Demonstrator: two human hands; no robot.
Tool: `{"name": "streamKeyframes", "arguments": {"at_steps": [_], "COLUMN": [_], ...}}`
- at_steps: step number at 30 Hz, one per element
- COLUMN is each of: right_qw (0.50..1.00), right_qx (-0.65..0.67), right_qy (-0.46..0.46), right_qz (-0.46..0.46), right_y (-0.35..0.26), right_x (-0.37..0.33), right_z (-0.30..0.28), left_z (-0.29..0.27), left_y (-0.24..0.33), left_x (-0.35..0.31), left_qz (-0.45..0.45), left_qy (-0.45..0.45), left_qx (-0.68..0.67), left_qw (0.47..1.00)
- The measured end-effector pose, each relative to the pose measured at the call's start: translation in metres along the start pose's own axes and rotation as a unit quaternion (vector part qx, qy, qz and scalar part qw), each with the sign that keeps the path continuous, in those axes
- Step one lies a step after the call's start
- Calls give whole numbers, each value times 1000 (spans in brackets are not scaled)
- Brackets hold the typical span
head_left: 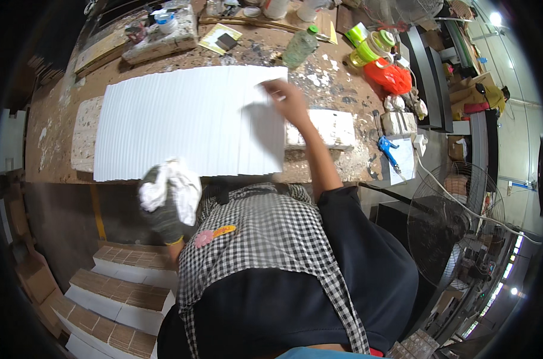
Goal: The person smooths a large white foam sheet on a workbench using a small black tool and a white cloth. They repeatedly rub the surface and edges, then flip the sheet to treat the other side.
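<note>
A row of overlapping white panels (182,119) lies fanned across the workbench in front of me. My left hand (161,209), in a dark knitted glove with a yellow cuff edge, is closed on a bunched white cloth (185,188) just off the bench's near edge. Bare and bent at the wrist, my right hand (291,103) hovers over the right end of the panels and casts a shadow on them. Motion smears its fingers, so I cannot make out whether they grip anything.
Paint-stained white blocks (328,128) support the panels on the workbench (50,140). Farther back stand a green bottle (301,46) and an orange-red bag (391,76). A blue air gun (389,152) lies right, near a floor fan (451,221). Stacked boards (119,296) sit lower left.
</note>
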State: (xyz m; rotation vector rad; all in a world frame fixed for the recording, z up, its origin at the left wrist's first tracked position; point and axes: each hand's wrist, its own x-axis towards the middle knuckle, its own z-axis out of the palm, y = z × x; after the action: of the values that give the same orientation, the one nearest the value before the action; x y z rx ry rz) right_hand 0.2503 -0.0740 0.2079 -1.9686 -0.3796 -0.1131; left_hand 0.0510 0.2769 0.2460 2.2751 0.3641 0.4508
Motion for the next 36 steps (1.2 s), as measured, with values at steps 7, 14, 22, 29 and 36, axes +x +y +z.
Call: {"name": "streamKeyframes", "arguments": {"at_steps": [7,14,22,29,36], "right_qw": [903,896,809,859,825], "right_qx": [-340,-318,-448,-378,-420], "right_qy": [-34,-241,-351,-299,-328], "right_qz": [260,194,149,173,189], "right_y": [179,216,211,220,223], "right_x": [-8,-3,8,2,5], "right_z": [-158,-152,-136,-141,-137], "left_z": [39,144,144,146,146], "left_y": [39,23,13,30,23], "left_x": [33,23,19,14,15], "left_qz": [78,17,-59,37,17], "left_qy": [91,100,122,155,150], "left_qx": [-102,-132,-194,-23,36], "left_qw": [988,986,972,987,988]}}
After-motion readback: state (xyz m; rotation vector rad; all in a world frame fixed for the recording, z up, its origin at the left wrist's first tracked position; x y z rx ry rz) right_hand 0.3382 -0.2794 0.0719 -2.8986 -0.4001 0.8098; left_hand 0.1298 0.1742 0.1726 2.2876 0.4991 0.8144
